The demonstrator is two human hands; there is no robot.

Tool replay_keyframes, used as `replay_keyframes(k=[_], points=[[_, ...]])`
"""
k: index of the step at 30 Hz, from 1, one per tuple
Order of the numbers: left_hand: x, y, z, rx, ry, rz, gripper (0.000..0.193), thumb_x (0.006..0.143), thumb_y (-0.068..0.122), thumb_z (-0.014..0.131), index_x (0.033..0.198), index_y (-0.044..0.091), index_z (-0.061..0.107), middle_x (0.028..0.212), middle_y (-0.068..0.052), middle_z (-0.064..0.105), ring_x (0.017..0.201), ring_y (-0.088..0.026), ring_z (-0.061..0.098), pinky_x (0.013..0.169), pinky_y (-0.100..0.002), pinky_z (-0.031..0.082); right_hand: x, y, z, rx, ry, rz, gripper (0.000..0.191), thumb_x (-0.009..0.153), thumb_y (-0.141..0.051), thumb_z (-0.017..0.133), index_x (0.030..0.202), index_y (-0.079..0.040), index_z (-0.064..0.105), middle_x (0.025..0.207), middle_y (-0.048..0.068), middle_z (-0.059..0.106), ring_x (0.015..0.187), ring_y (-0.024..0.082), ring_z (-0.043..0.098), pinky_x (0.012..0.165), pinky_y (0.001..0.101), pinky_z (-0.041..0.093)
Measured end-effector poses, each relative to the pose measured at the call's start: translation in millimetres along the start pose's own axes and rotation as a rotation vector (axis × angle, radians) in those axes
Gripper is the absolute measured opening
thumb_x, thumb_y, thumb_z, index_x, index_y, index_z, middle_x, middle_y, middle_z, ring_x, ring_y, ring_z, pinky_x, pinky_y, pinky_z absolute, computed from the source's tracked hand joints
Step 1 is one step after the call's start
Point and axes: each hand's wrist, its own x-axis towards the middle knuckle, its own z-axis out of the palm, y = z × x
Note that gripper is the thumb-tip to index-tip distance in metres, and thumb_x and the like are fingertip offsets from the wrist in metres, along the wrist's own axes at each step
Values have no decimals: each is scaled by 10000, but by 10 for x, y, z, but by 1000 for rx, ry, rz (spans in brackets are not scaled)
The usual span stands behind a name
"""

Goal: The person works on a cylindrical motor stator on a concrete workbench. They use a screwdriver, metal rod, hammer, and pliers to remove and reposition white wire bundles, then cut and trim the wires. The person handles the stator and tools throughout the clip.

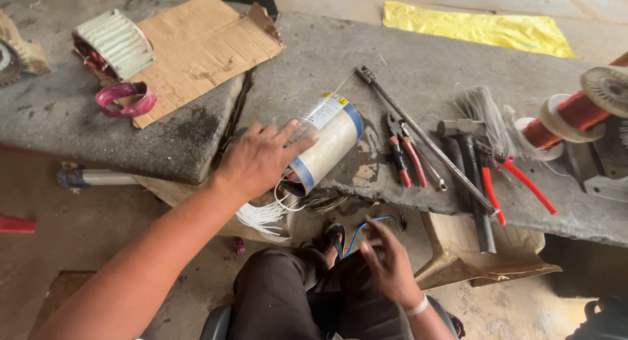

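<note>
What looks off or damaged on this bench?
The cylindrical motor body under the left hand lies on its side at the slab edge, white wires spilling from its open end. The cardboard is torn, and a stool below looks broken.

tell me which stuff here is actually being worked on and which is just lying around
In hand:
- left hand resting on the white cylinder with blue bands
- thin white wires hanging from its open end
- right hand, blurred, near a blue wire

Lying about:
- red-handled pliers
- hammer
- copper wire spool
- cardboard
- yellow sheet
</note>
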Motion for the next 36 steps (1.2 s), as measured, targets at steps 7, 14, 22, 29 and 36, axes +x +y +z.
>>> replay_keyframes(k=[7,14,22,29,36], points=[[-102,-287,118,-454,9,-416,680,1002,38,379,1589,381,383,1483,-154,520,1160,-363,618,899,-429,561,758,-508,184,-207,90,-276,542,959,-144,676,1461,-54,493,1208,162,612,980,237,660,846,339,551],[-333,-620,212,163,200,-213,502,1020,186,510,1510,290,473,1339,-153,652,1284,-378,539,1041,-535,434,565,-168,516,76,-61,-130,437,970,-139,644,1384,-37,547,1017,142,691,817,228,615,708,308,527],[-98,-1181,478,327,103,-143,668,987,65,518,1623,198,365,911,-154,683,711,-257,720,590,-368,614,-61,535,530,-101,-218,79,438,933,-217,666,1332,-60,578,926,131,755,784,248,696,739,318,551],[118,-755,420,170,33,-214,502,1020,100,498,1509,11,421,867,-206,697,645,-279,730,534,-371,624,-219,736,602,-52,-202,81,363,980,-268,697,1263,-53,630,1019,111,758,890,204,715,831,335,570],[253,-282,282,3,76,-311,462,999,22,501,1439,-114,473,854,-280,729,601,-320,754,475,-384,621,418,-24,421,350,-175,-165,902,893,-182,786,1620,-21,277,1540,184,451,1162,288,518,974,422,427]])
